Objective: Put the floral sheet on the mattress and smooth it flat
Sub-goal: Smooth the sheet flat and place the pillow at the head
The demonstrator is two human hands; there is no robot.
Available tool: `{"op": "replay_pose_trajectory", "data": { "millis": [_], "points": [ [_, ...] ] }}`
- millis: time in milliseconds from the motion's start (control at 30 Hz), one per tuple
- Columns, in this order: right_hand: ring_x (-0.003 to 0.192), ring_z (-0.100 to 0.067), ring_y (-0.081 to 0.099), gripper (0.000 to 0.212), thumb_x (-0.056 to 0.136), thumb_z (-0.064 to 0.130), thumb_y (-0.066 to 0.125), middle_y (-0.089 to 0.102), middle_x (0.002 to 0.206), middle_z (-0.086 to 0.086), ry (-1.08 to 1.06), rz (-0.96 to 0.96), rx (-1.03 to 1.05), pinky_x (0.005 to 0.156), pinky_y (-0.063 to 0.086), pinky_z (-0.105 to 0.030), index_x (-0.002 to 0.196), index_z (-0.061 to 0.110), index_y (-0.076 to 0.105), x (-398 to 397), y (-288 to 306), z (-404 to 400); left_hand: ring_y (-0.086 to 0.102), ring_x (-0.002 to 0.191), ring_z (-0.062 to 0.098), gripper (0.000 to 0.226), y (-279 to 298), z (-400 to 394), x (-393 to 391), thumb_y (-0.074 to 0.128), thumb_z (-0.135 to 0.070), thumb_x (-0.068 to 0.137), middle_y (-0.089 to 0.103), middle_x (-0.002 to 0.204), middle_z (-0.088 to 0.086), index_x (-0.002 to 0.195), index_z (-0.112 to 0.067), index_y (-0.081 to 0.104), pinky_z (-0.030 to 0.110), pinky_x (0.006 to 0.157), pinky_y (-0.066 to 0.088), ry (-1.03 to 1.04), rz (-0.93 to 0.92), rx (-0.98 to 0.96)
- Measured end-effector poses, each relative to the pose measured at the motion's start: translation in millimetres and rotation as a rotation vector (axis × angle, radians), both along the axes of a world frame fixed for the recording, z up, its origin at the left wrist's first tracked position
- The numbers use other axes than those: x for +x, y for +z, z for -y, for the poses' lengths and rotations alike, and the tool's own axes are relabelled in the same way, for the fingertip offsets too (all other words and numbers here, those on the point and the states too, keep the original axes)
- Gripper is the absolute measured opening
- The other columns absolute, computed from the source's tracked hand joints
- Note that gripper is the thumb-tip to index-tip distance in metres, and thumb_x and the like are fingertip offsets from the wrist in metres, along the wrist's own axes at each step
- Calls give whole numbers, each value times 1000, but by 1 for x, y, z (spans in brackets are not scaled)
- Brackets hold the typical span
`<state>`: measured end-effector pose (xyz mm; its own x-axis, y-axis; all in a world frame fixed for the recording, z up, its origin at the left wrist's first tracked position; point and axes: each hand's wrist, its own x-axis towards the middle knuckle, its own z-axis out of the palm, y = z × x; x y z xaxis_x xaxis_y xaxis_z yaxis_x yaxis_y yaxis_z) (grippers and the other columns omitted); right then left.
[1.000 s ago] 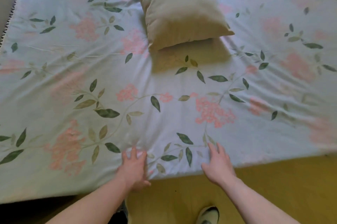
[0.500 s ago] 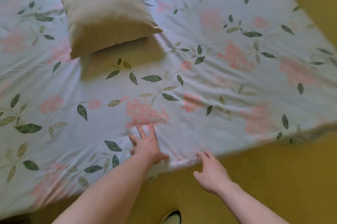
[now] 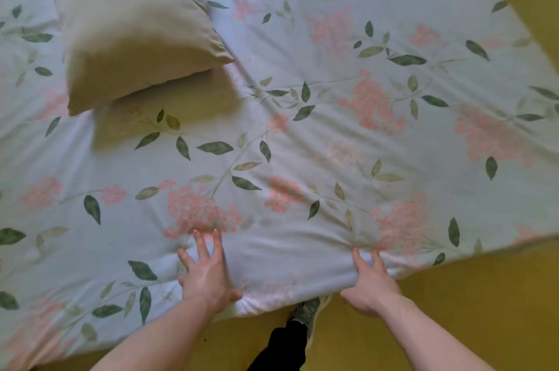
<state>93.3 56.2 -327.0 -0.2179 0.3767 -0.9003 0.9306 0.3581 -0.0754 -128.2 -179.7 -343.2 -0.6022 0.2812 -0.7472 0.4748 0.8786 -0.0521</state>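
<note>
Pale blue cotton with pink blossoms and green leaves fills my view: the floral sheet [image 3: 332, 134] lies spread over the mattress, covering it from the near edge to the far side. Soft creases run diagonally through the centre and right areas. I see 2 hands at the near edge. The left hand [image 3: 207, 272] presses palm down on the sheet, fingers straight and spread, fingertips reaching a pink flower cluster. The right hand [image 3: 370, 281] sits to its right at the hem, fingers extended on top of the cloth; a small fold bunches at the fingertips, and I cannot tell whether the thumb goes under the edge. A beige pillow [image 3: 136, 26] rests on the sheet at far left, well apart from both hands. Yellow floor [image 3: 453, 295] borders the near and right sides. 1 shoe [image 3: 307, 308] shows between the forearms.
</note>
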Motion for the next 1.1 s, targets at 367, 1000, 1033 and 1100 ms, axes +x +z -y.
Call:
{"op": "replay_pose_trajectory", "data": {
  "millis": [367,1000,1033,1100],
  "points": [
    [150,-32,32,57,97,40,59,-9,169,-7,-2,-28,-288,118,31,-39,153,35,45,-19,11,-93,-11,148,60,167,2,-32,-10,96,-52,58,-54,151,12,145,-27,-45,66,112,37,118,19,-111],
    [137,-25,41,58,91,31,63,40,149,1,-10,-414,294,114,36,-38,146,29,46,51,-1,-325,4,153,43,88,-2,-246,11,48,-38,97,0,165,24,157,3,-2,52,125,16,216,-190,-36],
    [145,-28,30,67,91,32,63,30,158,-2,27,-361,336,120,28,-41,153,28,37,60,-2,-348,1,154,43,94,-2,-275,19,47,-44,96,-7,167,21,159,0,-7,52,126,12,191,-177,20],
    [155,-29,12,81,91,36,60,10,169,-5,76,-254,392,126,14,-42,161,27,19,88,-6,-403,-3,155,45,107,-7,-341,43,43,-62,89,-14,169,16,160,-8,-14,56,126,11,164,-143,82]
  ]
}}
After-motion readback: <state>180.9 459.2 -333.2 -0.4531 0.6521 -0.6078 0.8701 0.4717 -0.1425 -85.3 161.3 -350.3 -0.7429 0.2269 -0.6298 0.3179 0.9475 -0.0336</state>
